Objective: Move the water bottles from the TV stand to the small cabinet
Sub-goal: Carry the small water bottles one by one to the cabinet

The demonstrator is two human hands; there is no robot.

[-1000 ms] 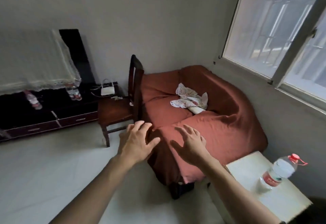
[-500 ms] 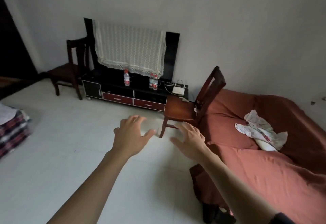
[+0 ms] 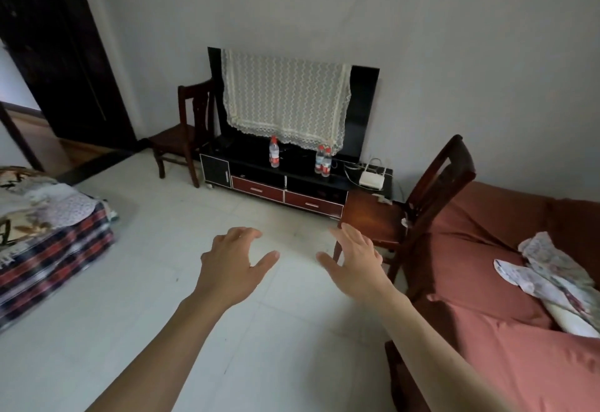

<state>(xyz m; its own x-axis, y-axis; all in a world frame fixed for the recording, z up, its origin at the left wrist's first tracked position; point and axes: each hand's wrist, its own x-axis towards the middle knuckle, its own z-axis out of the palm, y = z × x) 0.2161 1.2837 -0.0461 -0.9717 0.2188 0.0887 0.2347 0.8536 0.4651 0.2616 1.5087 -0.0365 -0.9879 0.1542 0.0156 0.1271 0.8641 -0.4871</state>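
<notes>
Three clear water bottles with red caps and red labels stand on the black TV stand (image 3: 246, 165) across the room. One bottle (image 3: 274, 152) stands alone near the middle. Two more bottles (image 3: 323, 160) stand side by side to its right. My left hand (image 3: 232, 264) and my right hand (image 3: 355, 257) are stretched out in front of me over the floor, fingers loose and spread, holding nothing. Both hands are well short of the stand. The small cabinet is out of view.
A TV draped with a lace cloth (image 3: 285, 103) stands on the stand beside a white router (image 3: 371, 179). Wooden chairs flank the stand, left chair (image 3: 185, 132) and right chair (image 3: 406, 207). A red-covered bed (image 3: 503, 281) fills the right side; folded blankets (image 3: 48, 226) lie at left.
My view has swung left from the small cabinet, with one bottle on it, and the window to face the TV stand, which now sits nearer the centre. Both hands stay empty.
</notes>
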